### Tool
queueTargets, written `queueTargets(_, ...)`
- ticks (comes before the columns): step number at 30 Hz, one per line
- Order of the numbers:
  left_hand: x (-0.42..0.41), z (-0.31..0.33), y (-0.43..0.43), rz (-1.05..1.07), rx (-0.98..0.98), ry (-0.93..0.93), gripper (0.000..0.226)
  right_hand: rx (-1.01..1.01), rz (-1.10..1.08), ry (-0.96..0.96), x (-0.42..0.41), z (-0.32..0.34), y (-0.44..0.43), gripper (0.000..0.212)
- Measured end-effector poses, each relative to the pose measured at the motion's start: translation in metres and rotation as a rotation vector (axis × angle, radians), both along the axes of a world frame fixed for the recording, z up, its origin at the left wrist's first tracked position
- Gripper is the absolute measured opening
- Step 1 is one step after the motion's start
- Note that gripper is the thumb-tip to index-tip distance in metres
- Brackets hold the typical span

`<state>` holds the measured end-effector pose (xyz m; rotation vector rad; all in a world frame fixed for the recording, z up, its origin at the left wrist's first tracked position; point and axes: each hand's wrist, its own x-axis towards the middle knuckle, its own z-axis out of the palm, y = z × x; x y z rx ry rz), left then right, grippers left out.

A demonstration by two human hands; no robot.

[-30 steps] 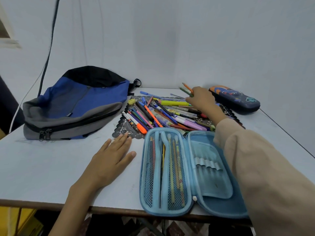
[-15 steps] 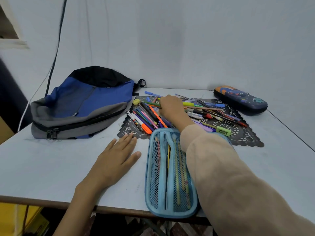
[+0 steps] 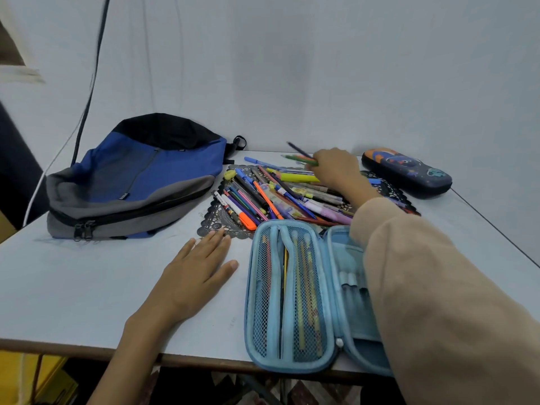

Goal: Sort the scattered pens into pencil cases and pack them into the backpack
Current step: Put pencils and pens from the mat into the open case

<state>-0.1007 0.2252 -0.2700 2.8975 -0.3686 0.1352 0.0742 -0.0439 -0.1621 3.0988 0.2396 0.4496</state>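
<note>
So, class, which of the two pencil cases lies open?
The light blue case at the near edge, spread flat showing mesh pockets; the dark patterned case is closed.

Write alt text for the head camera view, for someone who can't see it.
A person's right hand grips several coloured pencils over a pile of pens on a white table; the left hand rests flat beside an open blue pencil case. A blue backpack lies left.
</note>
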Motion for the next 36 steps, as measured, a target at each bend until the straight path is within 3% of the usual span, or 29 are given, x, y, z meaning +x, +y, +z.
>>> queueTargets(4, 0.0, -0.002, 0.001, -0.006, -0.011, 0.004, 0.11, 0.224, -0.03, 0.112, 0.005, 0.01, -0.034, 0.029)
queueTargets(7, 0.001, -0.002, 0.001, -0.007, -0.027, 0.003, 0.107, 0.245, -0.041, 0.048, 0.003, 0.009, -0.054, 0.026)
queueTargets(14, 0.001, -0.001, 0.001, -0.002, -0.015, 0.008, 0.103, -0.051, -0.119, -0.029, -0.004, -0.03, -0.069, 0.026)
queueTargets(20, 0.0, -0.001, 0.001, 0.001, -0.015, 0.008, 0.108, -0.062, -0.172, -0.039, -0.004, -0.046, -0.073, 0.027)
queueTargets(29, 0.001, -0.002, 0.002, -0.002, -0.013, 0.0, 0.096, 0.195, -0.136, 0.098, 0.003, -0.022, -0.085, 0.026)
queueTargets(34, 0.001, -0.001, 0.002, -0.003, -0.023, 0.008, 0.103, 0.366, -0.128, 0.052, 0.004, -0.017, -0.096, 0.015)
queueTargets(36, 0.001, -0.001, 0.002, -0.001, -0.013, 0.01, 0.103, 0.41, -0.114, 0.023, 0.002, -0.018, -0.101, 0.025)
